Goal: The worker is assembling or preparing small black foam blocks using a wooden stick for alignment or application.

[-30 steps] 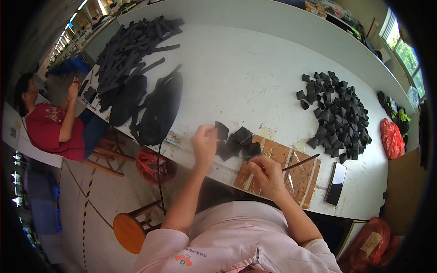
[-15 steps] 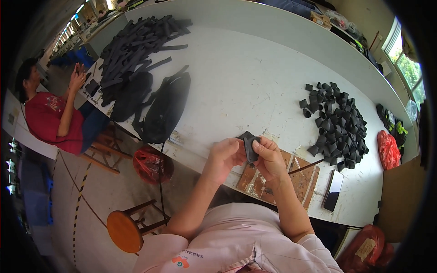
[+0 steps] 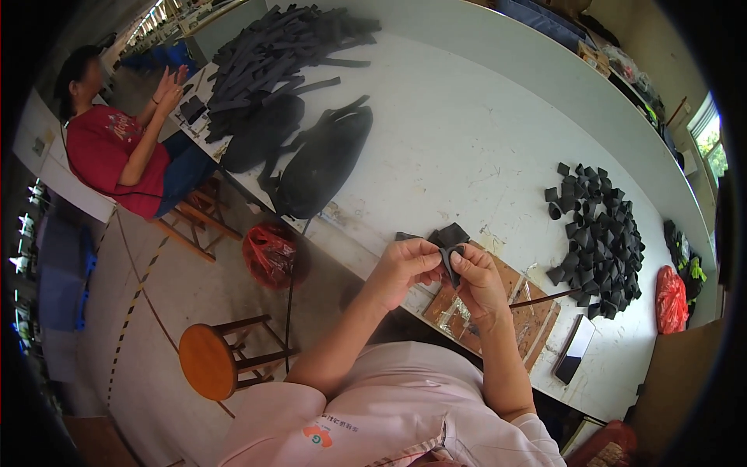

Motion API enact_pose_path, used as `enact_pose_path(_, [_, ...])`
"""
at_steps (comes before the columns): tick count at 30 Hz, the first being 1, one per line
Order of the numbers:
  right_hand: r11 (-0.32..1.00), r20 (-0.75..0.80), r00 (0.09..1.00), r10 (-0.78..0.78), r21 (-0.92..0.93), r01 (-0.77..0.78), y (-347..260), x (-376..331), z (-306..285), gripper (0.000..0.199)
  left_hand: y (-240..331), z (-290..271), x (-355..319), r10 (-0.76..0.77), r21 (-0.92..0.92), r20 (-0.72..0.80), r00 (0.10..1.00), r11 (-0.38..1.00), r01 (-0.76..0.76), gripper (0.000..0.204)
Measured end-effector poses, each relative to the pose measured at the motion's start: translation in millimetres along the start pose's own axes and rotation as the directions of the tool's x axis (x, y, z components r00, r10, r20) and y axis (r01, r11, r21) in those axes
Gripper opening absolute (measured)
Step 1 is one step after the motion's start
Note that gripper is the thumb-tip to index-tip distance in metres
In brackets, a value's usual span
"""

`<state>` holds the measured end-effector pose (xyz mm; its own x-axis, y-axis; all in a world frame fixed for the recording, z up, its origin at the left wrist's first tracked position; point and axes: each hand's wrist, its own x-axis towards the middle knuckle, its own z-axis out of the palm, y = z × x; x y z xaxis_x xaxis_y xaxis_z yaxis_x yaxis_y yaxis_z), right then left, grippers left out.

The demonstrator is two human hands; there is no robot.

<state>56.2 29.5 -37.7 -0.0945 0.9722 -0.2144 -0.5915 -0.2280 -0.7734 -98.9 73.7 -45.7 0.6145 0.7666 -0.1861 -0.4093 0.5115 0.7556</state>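
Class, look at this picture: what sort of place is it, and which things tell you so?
Probably a small workshop for hand assembly. A long white table carries a heap of black strips and a pile of small black pieces, and both hands work one such piece.
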Motion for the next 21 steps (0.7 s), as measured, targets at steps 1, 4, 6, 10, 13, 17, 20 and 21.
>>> enact_pose_path(1, [1.0, 0.003, 1.0, 0.003, -0.001, -0.003, 0, 0, 1, 0.008, 0, 0, 0, 0.002, -0.002, -0.004, 1.0, 1.0, -0.002, 0.009])
enact_pose_path(4, [1.0, -0.013, 1.0, 0.0, -0.025, -0.001, 3, 0, 3, 0.008, -2, -2, -2, 0.019, 0.004, -0.027, 0.999, 1.0, -0.019, 0.009])
enact_pose_path(6, [0.999, -0.029, 0.999, 0.015, -0.036, -0.016, 4, 1, 2, 0.008, 1, -2, -5, -0.004, 0.006, -0.039, 0.999, 1.0, 0.005, 0.009])
enact_pose_path(10, [0.998, -0.041, 0.999, 0.022, -0.06, -0.024, 4, 4, 0, 0.008, 2, -3, -3, -0.008, -0.022, -0.045, 0.999, 1.0, 0.007, 0.008])
enact_pose_path(13, [0.998, -0.037, 0.999, 0.034, -0.05, -0.036, 2, 7, 2, 0.008, 1, -3, 1, -0.003, 0.012, -0.073, 0.997, 1.0, 0.004, 0.008])
enact_pose_path(17, [0.992, -0.038, 0.999, -0.004, -0.123, -0.001, 7, 11, 7, 0.008, -1, -6, 2, 0.021, 0.09, -0.101, 0.995, 0.996, -0.012, 0.007])
enact_pose_path(20, [0.776, -0.036, 0.976, -0.214, -0.614, 0.148, 18, 12, 10, 0.008, -4, -8, -6, 0.146, 0.209, -0.165, 0.975, 0.972, -0.11, 0.006])
enact_pose_path(21, [0.646, -0.056, 0.938, -0.342, -0.739, 0.191, 26, 13, 7, 0.009, -9, -11, -5, 0.184, 0.284, -0.164, 0.969, 0.95, -0.132, 0.009])
